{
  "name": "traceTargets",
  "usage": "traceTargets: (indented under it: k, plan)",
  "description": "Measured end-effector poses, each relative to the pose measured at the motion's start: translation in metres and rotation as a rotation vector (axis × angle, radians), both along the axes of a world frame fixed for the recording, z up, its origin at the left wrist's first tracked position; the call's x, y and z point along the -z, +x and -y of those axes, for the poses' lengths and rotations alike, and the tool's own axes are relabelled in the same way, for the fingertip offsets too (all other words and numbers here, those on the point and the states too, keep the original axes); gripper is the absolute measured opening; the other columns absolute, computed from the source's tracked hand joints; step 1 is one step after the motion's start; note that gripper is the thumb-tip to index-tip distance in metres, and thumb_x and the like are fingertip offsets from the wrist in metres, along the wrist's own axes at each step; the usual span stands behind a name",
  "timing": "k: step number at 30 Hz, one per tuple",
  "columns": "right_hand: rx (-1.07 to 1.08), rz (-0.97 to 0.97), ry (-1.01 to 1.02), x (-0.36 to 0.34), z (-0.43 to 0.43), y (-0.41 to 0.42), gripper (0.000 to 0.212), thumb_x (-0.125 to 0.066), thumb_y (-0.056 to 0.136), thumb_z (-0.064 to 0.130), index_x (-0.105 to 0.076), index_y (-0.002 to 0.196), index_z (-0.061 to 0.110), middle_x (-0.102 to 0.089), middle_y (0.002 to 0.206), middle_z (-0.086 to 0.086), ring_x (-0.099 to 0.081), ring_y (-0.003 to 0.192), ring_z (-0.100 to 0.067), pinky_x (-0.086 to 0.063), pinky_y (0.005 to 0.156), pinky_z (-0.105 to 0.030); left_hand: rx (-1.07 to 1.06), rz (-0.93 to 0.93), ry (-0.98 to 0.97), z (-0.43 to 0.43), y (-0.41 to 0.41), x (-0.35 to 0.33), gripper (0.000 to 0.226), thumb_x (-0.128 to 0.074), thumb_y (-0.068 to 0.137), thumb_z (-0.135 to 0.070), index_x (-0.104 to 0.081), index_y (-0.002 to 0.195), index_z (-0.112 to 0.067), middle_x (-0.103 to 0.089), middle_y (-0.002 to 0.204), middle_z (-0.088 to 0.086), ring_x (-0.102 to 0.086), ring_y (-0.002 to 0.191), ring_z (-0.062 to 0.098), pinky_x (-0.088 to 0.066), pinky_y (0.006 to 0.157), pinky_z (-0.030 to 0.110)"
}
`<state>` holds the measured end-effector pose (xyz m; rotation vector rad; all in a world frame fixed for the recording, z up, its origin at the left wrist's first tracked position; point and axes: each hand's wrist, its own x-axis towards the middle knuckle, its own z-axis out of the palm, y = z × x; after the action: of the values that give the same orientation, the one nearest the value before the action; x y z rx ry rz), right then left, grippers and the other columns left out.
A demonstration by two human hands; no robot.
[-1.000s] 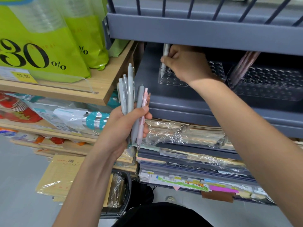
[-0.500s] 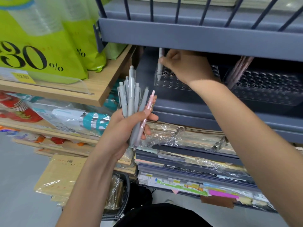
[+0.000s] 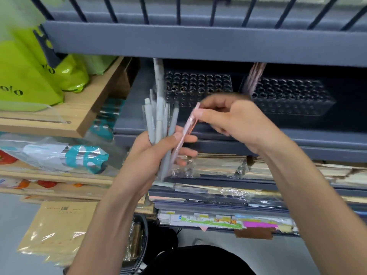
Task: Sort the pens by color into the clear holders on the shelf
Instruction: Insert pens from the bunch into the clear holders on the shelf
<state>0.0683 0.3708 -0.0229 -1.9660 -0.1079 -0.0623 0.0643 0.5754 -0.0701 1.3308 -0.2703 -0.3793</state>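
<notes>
Left hand (image 3: 153,155) grips a bunch of grey pens (image 3: 158,124): fingers curled round the barrels, clicker ends up, tips poking out below the palm. One pink pen (image 3: 185,133) sits at the right edge of that bunch, tilted so its top leans right, away from the grey ones. Its lower part lies across the left fingers. Right hand (image 3: 236,120) pinches the top end of that pen between thumb and forefinger, other fingers loosely curled underneath. There's motion blur here, so the exact contact is fuzzy. Both hands are in front of the grey metal shelving (image 3: 198,42), just above the lip of the tier that carries the holders. Behind them on that tier are two clear holders with grids of round holes, side by side with a narrow gap between. Left holder (image 3: 198,86) has a lone grey pen (image 3: 158,76) standing upright at its left end, top hidden behind the shelf edge above. Right holder (image 3: 288,96) has a few pink pens (image 3: 255,76) leaning at its left end, tops hidden the same way. Left of the metal unit is a wooden shelf (image 3: 89,108) with lime green bags (image 3: 29,76) on it. Lower down are a teal and white packet (image 3: 85,157), stacks of plastic-wrapped paper goods (image 3: 218,165) and brown envelopes (image 3: 59,225).
</notes>
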Motion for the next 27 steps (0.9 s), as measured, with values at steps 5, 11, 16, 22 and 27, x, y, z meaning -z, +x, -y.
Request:
traceTargets:
  k: [5, 11, 16, 22, 27]
  plan:
    - [0.199, 0.127, 0.443, 0.004, 0.034, -0.017, 0.005, -0.064, 0.087, 0.015, -0.066, 0.084, 0.019, -0.073, 0.080, -0.010, -0.066, 0.063, -0.025, -0.054, 0.054, -0.029, 0.038, 0.059, 0.064, 0.033, -0.002, 0.000, 0.008, -0.065, 0.094, -0.019, -0.073, 0.095, -0.016, -0.076, 0.092, 0.008, -0.065, 0.059, 0.020, -0.049, 0.048, 0.026]
    - [0.202, 0.178, 0.552, 0.011, 0.059, -0.033, 0.013, -0.068, 0.084, 0.008, -0.069, 0.093, 0.017, -0.074, 0.085, -0.012, -0.069, 0.072, -0.023, -0.056, 0.067, -0.027, 0.074, 0.047, 0.054, 0.071, -0.008, -0.003, 0.021, -0.064, 0.094, -0.024, -0.068, 0.105, -0.006, -0.077, 0.097, 0.008, -0.061, 0.053, 0.017, -0.044, 0.043, 0.022]
    - [0.499, 0.517, 0.558, 0.001, 0.090, -0.027, 0.010, -0.066, 0.086, 0.002, -0.063, 0.094, 0.007, -0.073, 0.077, 0.000, -0.069, 0.069, -0.022, -0.057, 0.068, -0.033, -0.007, 0.068, 0.059, 0.080, -0.009, 0.000, 0.018, -0.063, 0.090, -0.032, -0.071, 0.101, -0.020, -0.075, 0.084, 0.002, -0.052, 0.047, 0.015, -0.043, 0.045, 0.022]
    - [0.640, 0.703, 0.395, 0.002, 0.102, -0.019, 0.019, -0.060, 0.086, 0.003, -0.062, 0.104, -0.003, -0.072, 0.085, -0.007, -0.071, 0.079, -0.024, -0.058, 0.074, -0.033, -0.108, 0.039, 0.067, 0.081, -0.007, -0.005, 0.025, -0.065, 0.091, -0.036, -0.051, 0.096, -0.016, -0.054, 0.064, -0.004, -0.042, 0.042, 0.011, -0.036, 0.040, 0.020]
    - [0.726, 0.611, -0.028, -0.002, 0.097, -0.006, 0.011, -0.062, 0.083, 0.031, -0.063, 0.076, 0.023, -0.067, 0.068, 0.012, -0.069, 0.070, -0.007, -0.054, 0.076, -0.032, -0.150, 0.041, 0.084, 0.079, -0.006, -0.008, 0.025, -0.064, 0.091, -0.035, -0.047, 0.090, -0.017, -0.053, 0.064, -0.004, -0.041, 0.041, 0.012, -0.035, 0.039, 0.021]
